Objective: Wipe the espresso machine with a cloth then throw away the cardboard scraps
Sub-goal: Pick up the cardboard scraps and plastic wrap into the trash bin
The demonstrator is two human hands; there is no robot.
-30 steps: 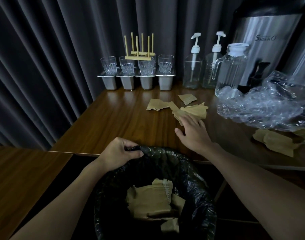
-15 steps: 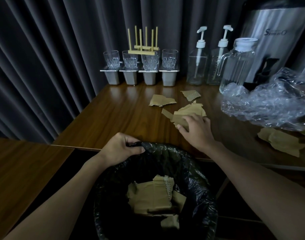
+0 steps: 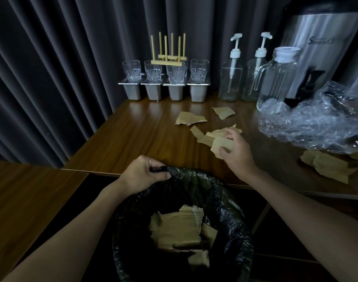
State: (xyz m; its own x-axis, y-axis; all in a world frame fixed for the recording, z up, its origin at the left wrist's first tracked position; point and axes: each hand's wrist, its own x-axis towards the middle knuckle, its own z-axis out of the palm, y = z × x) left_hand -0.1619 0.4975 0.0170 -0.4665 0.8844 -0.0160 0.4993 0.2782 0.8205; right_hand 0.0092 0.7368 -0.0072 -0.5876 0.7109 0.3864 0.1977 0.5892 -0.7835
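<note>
My right hand grips a bunch of brown cardboard scraps just above the wooden table. Two more scraps lie further back, one in the middle and one to its right. Another crumpled cardboard piece lies at the right under the plastic. My left hand pinches the rim of the black bag lining the bin below the table edge. Several cardboard pieces lie inside the bin. The steel machine stands at the back right.
Clear crumpled plastic wrap covers the right of the table. At the back stand a glass jug, two pump bottles, several glasses on steel containers and a wooden rack. Dark curtains hang behind. A lower wooden surface lies at left.
My right hand curled round the scraps and lifted them a little toward the bin. My left hand kept its hold on the bag rim.
</note>
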